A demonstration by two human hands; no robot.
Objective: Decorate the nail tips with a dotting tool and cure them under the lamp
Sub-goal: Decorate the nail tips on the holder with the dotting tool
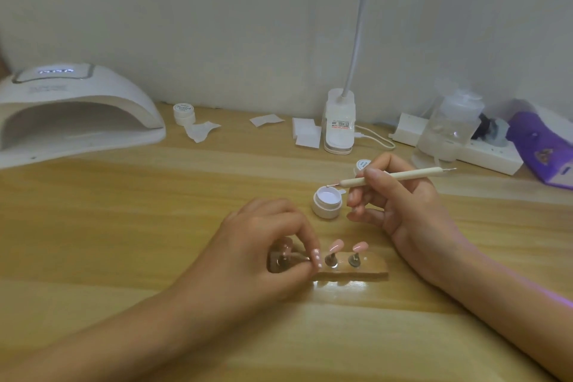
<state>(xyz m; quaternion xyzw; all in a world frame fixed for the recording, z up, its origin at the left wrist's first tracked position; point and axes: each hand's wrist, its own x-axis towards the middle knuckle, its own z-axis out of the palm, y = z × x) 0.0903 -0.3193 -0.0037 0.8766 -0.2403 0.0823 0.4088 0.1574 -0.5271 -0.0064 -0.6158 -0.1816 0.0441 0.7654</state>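
I see the right hand (400, 200) gripping the dotting tool (403, 176), the left hand (266, 242) pinching 1 dotted nail tip (317, 257); the rear jar (184, 114) possibly reads "Painted".

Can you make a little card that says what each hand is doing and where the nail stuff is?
left hand: pinches the dotted nail tip at the wooden holder's left end
right hand: holds the dotting tool, its white-tipped end just above the open pot
plain tips: two pink nail tips upright on stands in the holder
lamp: far left on the table, display lit
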